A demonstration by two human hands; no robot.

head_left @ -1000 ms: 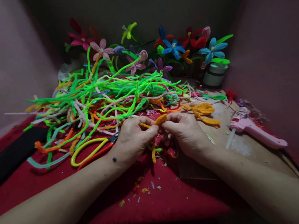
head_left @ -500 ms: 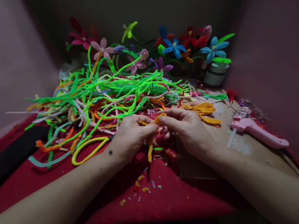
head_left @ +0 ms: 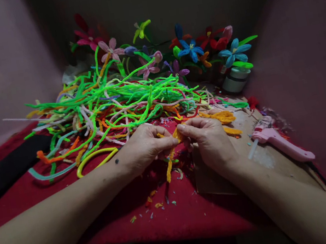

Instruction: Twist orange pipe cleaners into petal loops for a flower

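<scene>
Between my hands is an orange pipe cleaner (head_left: pixel 169 170), bent, with one end hanging down below my fingers. My left hand (head_left: pixel 150 143) is closed, pinching it between thumb and fingers. Close beside it, my right hand (head_left: pixel 206 137) pinches the same pipe cleaner near its upper bend, fingertips almost touching those of the left. Part of the pipe cleaner is hidden by my fingers. Just beyond my right hand, a bundle of orange looped pipe cleaners (head_left: pixel 222 117) lies on a cardboard sheet (head_left: pixel 215 176).
A tangled heap of pipe cleaners (head_left: pixel 134 102) spreads behind my hands. Yellow-handled scissors (head_left: pixel 81 166), partly hidden, lie by my left forearm. A pink glue gun (head_left: pixel 280 143) rests at right. Pipe-cleaner flowers (head_left: pixel 191 51) and a white jar (head_left: pixel 235 79) stand at the back. Scraps dot the red cloth (head_left: pixel 120 222).
My fingertips have shifted on the orange pipe cleaner; its upper part, a flat loop before, now stands more upright. The hanging end reaches slightly lower and slants more.
</scene>
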